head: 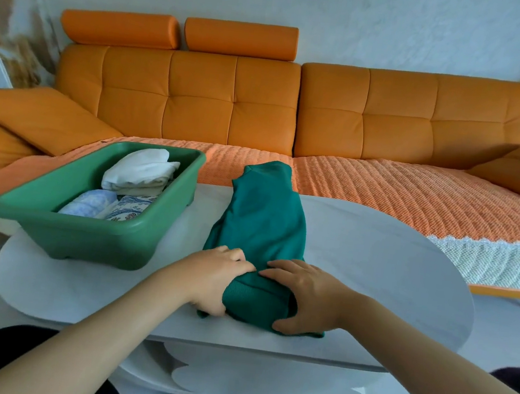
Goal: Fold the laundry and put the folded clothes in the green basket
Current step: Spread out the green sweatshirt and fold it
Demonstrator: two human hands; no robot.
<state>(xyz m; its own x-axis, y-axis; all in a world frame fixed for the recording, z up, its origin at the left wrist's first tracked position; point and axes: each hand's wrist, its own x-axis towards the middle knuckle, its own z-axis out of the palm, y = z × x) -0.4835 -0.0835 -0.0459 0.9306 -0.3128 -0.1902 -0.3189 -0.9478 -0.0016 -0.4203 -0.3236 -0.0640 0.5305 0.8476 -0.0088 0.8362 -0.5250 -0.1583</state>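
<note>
Gripping the teal sweater (261, 226) in left hand (217, 276) and right hand (305, 302), seemingly to pack its fold tight for the green basket (85, 241).

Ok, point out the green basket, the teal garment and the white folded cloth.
green basket (85, 241), head view, front wall.
teal garment (263, 216), head view, flat middle part.
white folded cloth (140, 168), head view, top surface.

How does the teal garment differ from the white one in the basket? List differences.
Colour: the teal garment is green-blue; the white garment is white. Place: the teal garment lies on the table, the white garment inside the green basket. State: the left hand and right hand grip the teal garment's near end, the rest laid out long; the white garment is a compact folded bundle, untouched. Both are laundry.
</note>
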